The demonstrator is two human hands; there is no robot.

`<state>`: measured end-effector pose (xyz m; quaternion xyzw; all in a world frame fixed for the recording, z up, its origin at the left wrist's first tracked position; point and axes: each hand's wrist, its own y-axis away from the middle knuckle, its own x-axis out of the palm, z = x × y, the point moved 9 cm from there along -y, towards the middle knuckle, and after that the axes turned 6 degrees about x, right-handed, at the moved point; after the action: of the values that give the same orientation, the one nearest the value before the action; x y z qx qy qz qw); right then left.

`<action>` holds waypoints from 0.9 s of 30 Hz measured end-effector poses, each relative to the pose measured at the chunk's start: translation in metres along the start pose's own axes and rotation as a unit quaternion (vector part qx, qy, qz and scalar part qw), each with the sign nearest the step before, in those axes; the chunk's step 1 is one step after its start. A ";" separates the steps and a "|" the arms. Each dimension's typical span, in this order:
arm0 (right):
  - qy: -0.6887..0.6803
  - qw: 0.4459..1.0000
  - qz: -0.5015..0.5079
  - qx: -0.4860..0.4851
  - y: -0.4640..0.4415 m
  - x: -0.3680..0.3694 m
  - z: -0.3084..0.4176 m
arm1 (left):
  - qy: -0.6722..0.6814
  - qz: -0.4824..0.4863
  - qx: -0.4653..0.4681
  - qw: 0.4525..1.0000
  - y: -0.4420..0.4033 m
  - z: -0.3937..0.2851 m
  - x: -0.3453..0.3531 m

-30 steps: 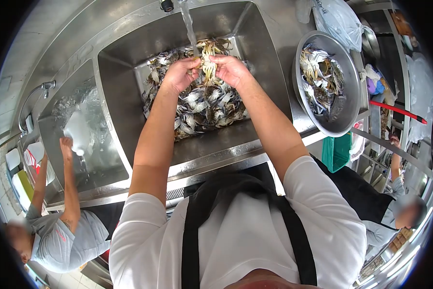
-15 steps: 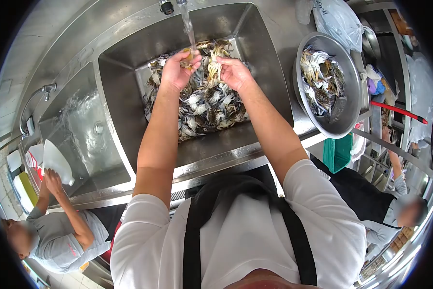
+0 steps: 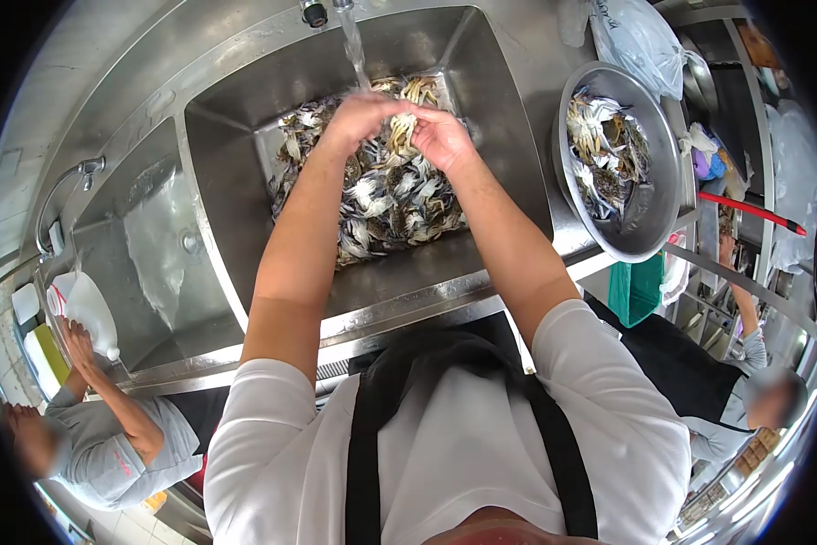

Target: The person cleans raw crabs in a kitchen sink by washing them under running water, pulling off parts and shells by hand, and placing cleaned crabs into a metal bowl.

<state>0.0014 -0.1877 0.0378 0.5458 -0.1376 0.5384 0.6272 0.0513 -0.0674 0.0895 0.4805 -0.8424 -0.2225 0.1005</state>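
Note:
Over the heap of crabs (image 3: 390, 204) in the steel sink (image 3: 245, 118), my right hand (image 3: 440, 138) is closed on a crab (image 3: 401, 134) whose pale, yellowish underside shows. My left hand (image 3: 358, 123) is turned back-up beside it, fingertips reaching to the crab and the right thumb. Motion smears those fingers, so I cannot tell what they grip. Water (image 3: 354, 54) runs from the tap (image 3: 343, 4) just above my left hand.
On the right stands a steel bowl (image 3: 667, 195) holding crabs (image 3: 604, 150). Left is a second sink (image 3: 109, 218) with water, where a co-worker's hand (image 3: 77, 345) tips a white jug (image 3: 90, 313). A green bin (image 3: 634, 291) and another person's arm (image 3: 745, 304) are at right.
My left hand has turned over and moved right to the crab; the yellowish piece in its fingers no longer shows. My right hand stays nearly still. The co-worker's jug has shifted down and left.

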 end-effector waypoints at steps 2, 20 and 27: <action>0.019 1.000 0.010 0.010 0.000 0.004 -0.001 | 0.002 -0.013 0.021 1.000 -0.001 0.004 -0.004; 0.117 0.993 0.001 0.006 -0.010 0.028 -0.007 | 0.077 -0.121 0.039 0.989 0.007 0.032 -0.046; 0.182 0.983 0.007 -0.010 -0.026 0.037 -0.007 | 0.125 -0.116 0.051 0.984 0.010 0.034 -0.052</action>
<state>0.0337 -0.1580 0.0496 0.4313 -0.0302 0.6319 0.6432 0.0577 -0.0096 0.0661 0.6038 -0.7718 -0.1273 0.1535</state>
